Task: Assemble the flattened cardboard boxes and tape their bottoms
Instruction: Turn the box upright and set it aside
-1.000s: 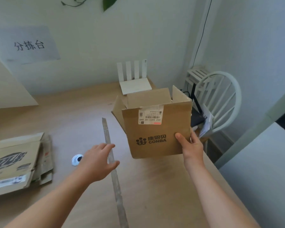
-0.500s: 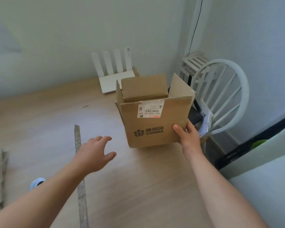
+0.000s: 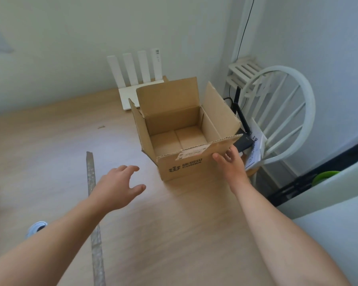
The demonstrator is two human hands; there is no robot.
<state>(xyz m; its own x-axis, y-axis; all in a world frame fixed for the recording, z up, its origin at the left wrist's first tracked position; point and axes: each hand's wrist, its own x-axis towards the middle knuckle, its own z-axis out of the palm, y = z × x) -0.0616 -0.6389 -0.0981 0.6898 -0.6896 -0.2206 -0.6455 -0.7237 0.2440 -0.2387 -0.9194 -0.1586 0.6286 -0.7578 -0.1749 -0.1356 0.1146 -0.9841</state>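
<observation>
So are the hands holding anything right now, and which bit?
Nothing is gripped. The left hand hangs open over the table. The right hand is open at the near right corner of the box; whether it touches can't be told.

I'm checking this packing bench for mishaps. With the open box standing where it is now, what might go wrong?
The box stands near the table's right edge beside the chair; a push from the right hand might tip it off. The left hand hovers by the strip and might knock it askew.
</observation>
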